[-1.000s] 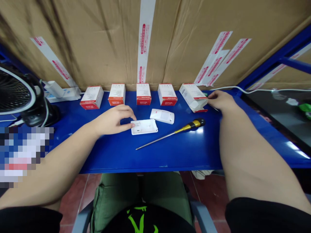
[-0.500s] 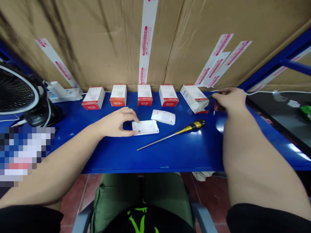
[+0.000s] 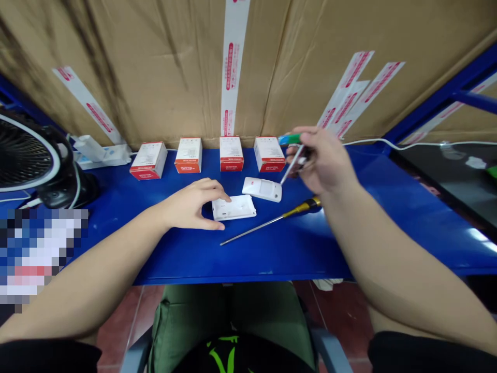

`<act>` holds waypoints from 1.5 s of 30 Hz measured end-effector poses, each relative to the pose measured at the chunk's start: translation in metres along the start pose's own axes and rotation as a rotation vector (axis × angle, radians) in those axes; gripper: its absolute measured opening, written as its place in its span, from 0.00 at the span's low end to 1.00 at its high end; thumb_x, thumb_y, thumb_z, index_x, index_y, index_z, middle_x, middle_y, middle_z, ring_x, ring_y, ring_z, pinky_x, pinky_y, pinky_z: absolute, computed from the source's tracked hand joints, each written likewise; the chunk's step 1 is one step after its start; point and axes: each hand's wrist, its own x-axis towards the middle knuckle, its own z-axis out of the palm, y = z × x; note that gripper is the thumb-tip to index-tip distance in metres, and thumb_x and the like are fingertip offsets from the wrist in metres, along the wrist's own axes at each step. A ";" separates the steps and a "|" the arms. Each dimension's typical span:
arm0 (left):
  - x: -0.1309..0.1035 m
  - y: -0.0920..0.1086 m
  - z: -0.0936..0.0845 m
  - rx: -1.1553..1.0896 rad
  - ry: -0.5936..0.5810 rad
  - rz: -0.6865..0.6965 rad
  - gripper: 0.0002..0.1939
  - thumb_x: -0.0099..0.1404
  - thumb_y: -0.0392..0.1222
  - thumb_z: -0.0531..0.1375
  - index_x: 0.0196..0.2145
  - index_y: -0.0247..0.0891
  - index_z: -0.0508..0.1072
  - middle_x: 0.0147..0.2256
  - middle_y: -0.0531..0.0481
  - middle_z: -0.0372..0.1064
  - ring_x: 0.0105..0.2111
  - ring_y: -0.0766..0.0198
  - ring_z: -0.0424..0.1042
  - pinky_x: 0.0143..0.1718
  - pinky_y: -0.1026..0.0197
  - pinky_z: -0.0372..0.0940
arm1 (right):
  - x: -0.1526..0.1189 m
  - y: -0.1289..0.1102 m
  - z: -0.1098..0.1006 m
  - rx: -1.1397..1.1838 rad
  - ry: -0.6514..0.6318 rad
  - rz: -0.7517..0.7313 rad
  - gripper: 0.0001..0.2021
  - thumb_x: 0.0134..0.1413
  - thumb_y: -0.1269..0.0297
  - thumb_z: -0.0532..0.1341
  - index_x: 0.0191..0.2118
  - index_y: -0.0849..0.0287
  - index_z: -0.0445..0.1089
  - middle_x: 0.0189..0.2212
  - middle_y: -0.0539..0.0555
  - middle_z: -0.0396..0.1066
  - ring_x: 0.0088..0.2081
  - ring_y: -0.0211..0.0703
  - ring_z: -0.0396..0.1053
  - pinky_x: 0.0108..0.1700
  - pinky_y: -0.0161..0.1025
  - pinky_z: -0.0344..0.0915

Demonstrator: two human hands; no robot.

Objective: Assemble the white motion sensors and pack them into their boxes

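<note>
My left hand point(image 3: 196, 204) curves around the left end of a shallow white plastic housing half point(image 3: 236, 207), its hollow side up. The thumb and fingers stand apart, with a fingertip over the housing's upper edge and the thumb just off its lower one. Closed in the air, my right hand point(image 3: 324, 155) holds a green-and-blue piece point(image 3: 290, 139) and a thin pale rod point(image 3: 292, 165); whether these are one tool is unclear. The rod's tip points down by the right end of a white detector cover point(image 3: 262, 189). In front lies a long screwdriver point(image 3: 272, 220) with a yellow-and-black handle.
Several red-and-white boxes point(image 3: 230, 154) stand in a row along the cardboard wall point(image 3: 186, 67). A black fan point(image 3: 27, 150) and a white power strip point(image 3: 103, 155) occupy the left end of the blue table point(image 3: 182, 261). A white cable point(image 3: 375, 140) runs along the right back.
My right hand has come left from the table's back right with the green-and-blue piece and rod, now covering the opened box's place. My left thumb has spread away from the housing's edge.
</note>
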 end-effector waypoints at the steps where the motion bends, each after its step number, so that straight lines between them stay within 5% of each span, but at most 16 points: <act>1: 0.001 0.001 0.001 -0.003 0.022 0.004 0.27 0.65 0.56 0.75 0.55 0.40 0.80 0.50 0.41 0.78 0.50 0.48 0.77 0.56 0.48 0.71 | -0.012 0.001 0.019 0.060 -0.039 0.039 0.16 0.52 0.53 0.73 0.42 0.51 0.70 0.30 0.47 0.72 0.30 0.42 0.74 0.29 0.39 0.70; 5: 0.005 0.010 0.007 -0.073 0.173 0.022 0.27 0.67 0.56 0.73 0.57 0.40 0.77 0.52 0.41 0.80 0.51 0.49 0.79 0.57 0.48 0.72 | -0.046 0.008 0.068 0.210 -0.211 0.113 0.22 0.49 0.49 0.79 0.41 0.51 0.71 0.37 0.47 0.77 0.37 0.40 0.79 0.38 0.40 0.78; 9: 0.009 0.019 0.020 -0.277 0.263 -0.043 0.31 0.61 0.53 0.78 0.55 0.40 0.75 0.50 0.42 0.81 0.48 0.51 0.82 0.52 0.52 0.75 | -0.057 0.014 0.081 0.317 -0.308 0.163 0.24 0.50 0.46 0.81 0.43 0.51 0.72 0.41 0.47 0.78 0.42 0.41 0.81 0.48 0.45 0.81; 15: 0.011 0.023 0.037 -0.741 0.286 -0.104 0.32 0.64 0.36 0.72 0.63 0.41 0.67 0.45 0.45 0.82 0.44 0.57 0.84 0.48 0.56 0.78 | -0.058 0.016 0.084 0.418 -0.233 0.169 0.24 0.48 0.44 0.81 0.41 0.50 0.73 0.41 0.46 0.82 0.46 0.43 0.83 0.58 0.50 0.80; 20: 0.013 0.020 0.037 -0.914 0.294 -0.194 0.24 0.68 0.34 0.70 0.58 0.40 0.70 0.36 0.52 0.79 0.35 0.65 0.81 0.40 0.63 0.76 | -0.059 0.022 0.085 0.399 -0.241 0.134 0.23 0.49 0.49 0.82 0.41 0.49 0.71 0.40 0.45 0.82 0.48 0.43 0.84 0.60 0.51 0.79; 27: 0.013 0.009 0.028 -0.957 0.415 -0.206 0.15 0.73 0.43 0.71 0.55 0.39 0.77 0.37 0.50 0.79 0.34 0.65 0.79 0.37 0.65 0.75 | -0.054 0.021 0.074 0.311 -0.318 0.109 0.22 0.56 0.53 0.78 0.45 0.48 0.66 0.43 0.46 0.80 0.48 0.43 0.83 0.56 0.48 0.81; 37: 0.013 0.005 0.025 -0.941 0.419 -0.252 0.20 0.70 0.49 0.73 0.54 0.39 0.77 0.34 0.55 0.75 0.24 0.69 0.75 0.23 0.67 0.73 | -0.056 0.014 0.061 0.050 -0.479 0.116 0.19 0.60 0.61 0.74 0.53 0.52 0.71 0.39 0.48 0.76 0.39 0.40 0.79 0.39 0.40 0.83; 45: 0.013 0.008 0.020 -0.846 0.422 -0.341 0.16 0.64 0.48 0.77 0.43 0.35 0.82 0.33 0.48 0.82 0.29 0.66 0.77 0.32 0.64 0.75 | -0.048 0.011 0.051 0.019 -0.637 0.174 0.21 0.52 0.69 0.76 0.51 0.53 0.73 0.40 0.49 0.78 0.40 0.41 0.81 0.44 0.42 0.84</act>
